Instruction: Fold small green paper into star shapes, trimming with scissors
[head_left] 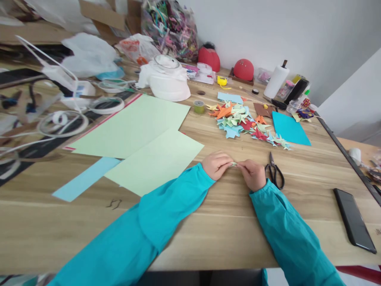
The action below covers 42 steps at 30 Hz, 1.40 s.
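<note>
Between my two hands a small piece of pale green folded paper (234,164) is pinched just above the wooden table. My left hand (217,165) is closed on its left end, and the fingertips of my right hand (252,173) grip the right end. Most of the piece is hidden by my fingers. Black-handled scissors (274,171) lie right of my right hand, blades pointing away. Beyond my hands spreads a pile of folded paper shapes (238,119) in orange, green, blue and red. Large pale green sheets (157,159) lie to the left of my left hand.
A blue paper strip (85,180) lies partly under the green sheets. A black phone (354,220) rests at the right. Farther back are a teal sheet (291,129), a thread spool (199,106), a yellow tape measure (222,81) and red pincushions (243,69). Cables (64,123) clutter the left.
</note>
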{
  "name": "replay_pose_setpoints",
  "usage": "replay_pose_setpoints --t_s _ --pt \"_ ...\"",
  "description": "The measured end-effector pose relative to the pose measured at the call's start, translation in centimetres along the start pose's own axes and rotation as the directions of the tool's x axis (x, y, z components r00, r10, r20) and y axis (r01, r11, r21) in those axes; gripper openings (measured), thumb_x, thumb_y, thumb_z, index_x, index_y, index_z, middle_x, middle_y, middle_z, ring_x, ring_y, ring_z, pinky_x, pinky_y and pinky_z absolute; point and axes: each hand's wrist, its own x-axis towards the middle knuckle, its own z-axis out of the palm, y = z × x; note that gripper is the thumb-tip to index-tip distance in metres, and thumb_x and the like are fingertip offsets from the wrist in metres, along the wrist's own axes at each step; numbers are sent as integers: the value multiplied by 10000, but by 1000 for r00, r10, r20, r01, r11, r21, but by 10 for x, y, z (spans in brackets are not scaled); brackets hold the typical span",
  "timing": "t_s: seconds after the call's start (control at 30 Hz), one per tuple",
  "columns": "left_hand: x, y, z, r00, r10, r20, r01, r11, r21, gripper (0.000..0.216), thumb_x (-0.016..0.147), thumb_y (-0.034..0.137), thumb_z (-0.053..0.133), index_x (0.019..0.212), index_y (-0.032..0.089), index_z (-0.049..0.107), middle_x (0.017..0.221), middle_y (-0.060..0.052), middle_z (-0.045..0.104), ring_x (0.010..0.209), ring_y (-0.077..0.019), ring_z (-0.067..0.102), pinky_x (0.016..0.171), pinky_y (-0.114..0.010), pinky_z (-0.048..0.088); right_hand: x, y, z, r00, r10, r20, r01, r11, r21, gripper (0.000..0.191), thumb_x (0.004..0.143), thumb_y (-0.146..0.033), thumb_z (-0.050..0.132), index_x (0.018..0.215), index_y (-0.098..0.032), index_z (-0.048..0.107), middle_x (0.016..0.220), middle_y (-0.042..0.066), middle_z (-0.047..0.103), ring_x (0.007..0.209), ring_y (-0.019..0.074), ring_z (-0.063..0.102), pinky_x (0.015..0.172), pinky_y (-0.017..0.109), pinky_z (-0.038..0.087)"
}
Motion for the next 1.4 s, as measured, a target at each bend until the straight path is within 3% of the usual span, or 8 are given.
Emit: replay_pose_setpoints --t_s 0.13,0.67,1.07,1.2,1.3,1.4 --pt "1 -1 -1 999 34 -17 -34 999 -2 172 825 183 463 815 129 626 773 -83 674 691 -146 574 663 -290 467 0 2 1 998 49 -35 -49 999 -1 127 772 -270 594 826 -175 659 709 50 671 589 151 597 565 263 487" --pt "0 -2 0 989 113 -96 -108 993 49 156 808 174 488 862 136 629 813 -92 682 752 -157 598 684 -295 493 0 1 -2 999 -26 -34 26 999 19 150 815 -243 531 757 -183 655 666 50 649 629 154 600 594 261 484" --pt "2 -1 -3 994 59 -96 -53 996 67 172 823 194 464 840 141 627 780 -87 678 722 -153 595 675 -299 495 1 0 -3 999 -4 -45 4 1000 0 181 826 -246 511 754 -190 668 668 53 669 631 165 621 592 273 500" --pt "1 -3 -2 990 93 -106 -86 994 70 143 807 181 493 817 134 628 752 -84 674 715 -154 588 668 -295 490 0 2 0 999 38 -34 -37 999 17 160 796 -291 565 890 -193 651 781 66 674 697 175 623 632 290 515" --pt "0 -5 1 989 119 -83 -113 991 73 137 799 196 513 792 134 635 723 -80 670 713 -156 585 657 -291 488 -1 2 2 999 -30 -10 31 1000 1 238 771 -300 602 974 -180 630 878 92 667 820 200 612 730 327 513" --pt "-1 -4 3 993 111 -51 -107 992 70 144 798 211 519 790 141 645 719 -75 673 714 -156 589 648 -289 487 -1 1 2 995 -102 16 102 995 -17 157 813 -242 546 908 -183 657 822 84 676 795 192 608 722 320 512"
